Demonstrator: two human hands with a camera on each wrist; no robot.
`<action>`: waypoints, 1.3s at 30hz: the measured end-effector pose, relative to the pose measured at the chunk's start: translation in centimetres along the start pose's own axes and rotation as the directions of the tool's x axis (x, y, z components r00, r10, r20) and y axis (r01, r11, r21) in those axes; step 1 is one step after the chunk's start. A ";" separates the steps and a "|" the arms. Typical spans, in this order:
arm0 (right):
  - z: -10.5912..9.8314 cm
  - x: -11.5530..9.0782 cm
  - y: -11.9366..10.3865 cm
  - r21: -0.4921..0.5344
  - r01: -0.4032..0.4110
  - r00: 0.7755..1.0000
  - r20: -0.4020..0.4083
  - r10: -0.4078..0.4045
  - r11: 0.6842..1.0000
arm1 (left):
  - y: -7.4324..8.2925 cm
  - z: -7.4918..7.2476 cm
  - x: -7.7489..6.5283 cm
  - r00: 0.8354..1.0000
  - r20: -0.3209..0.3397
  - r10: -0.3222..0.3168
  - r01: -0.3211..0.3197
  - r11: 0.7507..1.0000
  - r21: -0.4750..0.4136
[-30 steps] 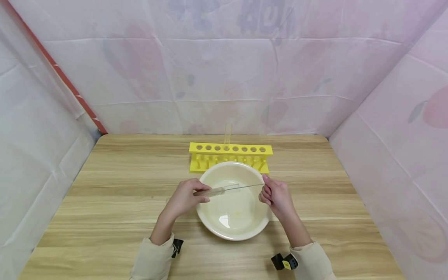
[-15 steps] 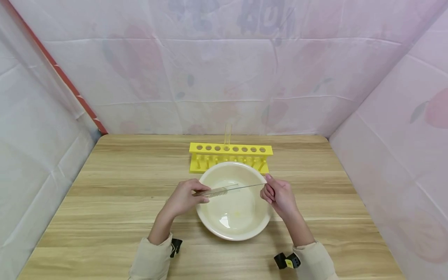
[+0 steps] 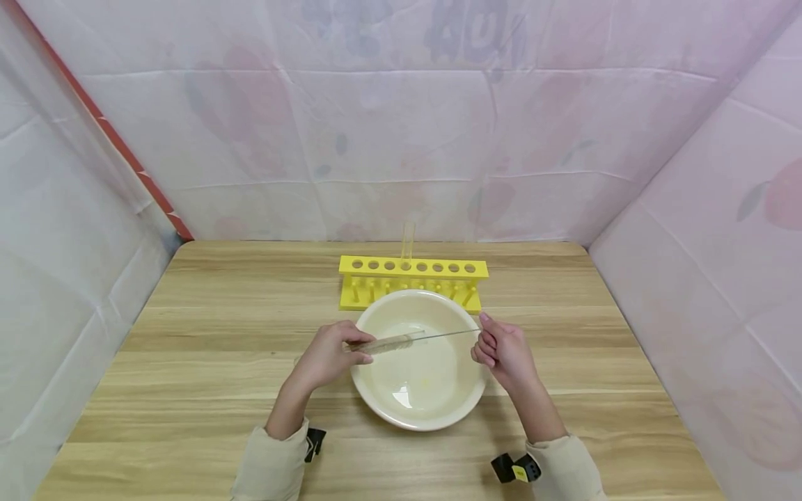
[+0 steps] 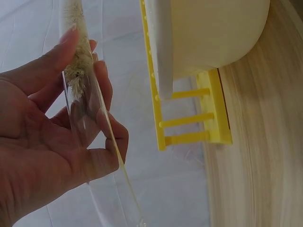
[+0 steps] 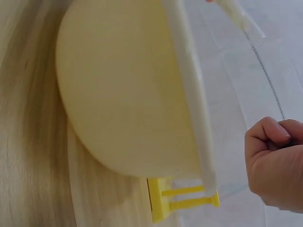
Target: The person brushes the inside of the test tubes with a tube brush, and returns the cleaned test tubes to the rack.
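Note:
My left hand (image 3: 330, 353) holds a clear test tube (image 4: 102, 189) tilted over the left side of a cream basin (image 3: 416, 410). Inside the tube sit the pale bristles of a test tube brush (image 4: 78, 66), seen through the glass in the left wrist view. The brush's thin twisted wire (image 5: 267, 75) runs out of the tube's mouth to the right. My right hand (image 3: 506, 353) pinches the wire's end above the basin's right rim, with its fingers curled in. Water shows in the basin as a bright reflection.
Behind the basin stands a yellow test tube rack (image 3: 412, 266), its front partly hidden by the rim. One upright test tube (image 3: 409, 243) is in it. Wooden tabletop (image 3: 238, 313) lies all round, with fabric walls at the back and sides.
My right hand has moved slightly to the right, drawing the brush a little further out of the tube. The left hand has hardly moved; basin and rack stay put.

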State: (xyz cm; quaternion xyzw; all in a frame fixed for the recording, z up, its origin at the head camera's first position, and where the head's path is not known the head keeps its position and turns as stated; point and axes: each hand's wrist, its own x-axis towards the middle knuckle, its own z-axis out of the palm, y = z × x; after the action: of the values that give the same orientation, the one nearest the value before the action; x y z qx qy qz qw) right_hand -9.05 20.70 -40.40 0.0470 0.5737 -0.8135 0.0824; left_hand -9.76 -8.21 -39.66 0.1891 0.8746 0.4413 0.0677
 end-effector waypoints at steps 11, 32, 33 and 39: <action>-0.6 -0.2 -0.1 0.045 0.014 0.999 0.043 -0.016 0.999 | -0.2 0.0 0.0 1.000 0.009 0.018 -0.018 1.000 -0.008; -1.2 -0.2 -0.2 0.042 -0.010 0.999 -0.030 0.011 0.999 | -0.6 -0.1 -0.2 0.999 -0.003 0.032 -0.032 0.999 0.012; -1.3 -0.3 -0.2 0.041 -0.009 1.000 -0.029 0.010 0.999 | -0.6 -0.1 -0.3 0.999 -0.003 0.035 -0.035 0.999 0.012; -1.7 -0.4 0.2 -0.007 0.157 0.985 0.066 -0.156 0.988 | -1.1 -0.4 -0.5 0.999 0.015 0.042 -0.042 0.999 -0.021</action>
State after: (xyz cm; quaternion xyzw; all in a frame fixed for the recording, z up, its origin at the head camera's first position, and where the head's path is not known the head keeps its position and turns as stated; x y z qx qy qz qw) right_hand -8.67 22.30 -41.11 -0.0254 0.5775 -0.8151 0.0371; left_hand -9.70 -9.28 -40.27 0.2101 0.8652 0.4503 0.0672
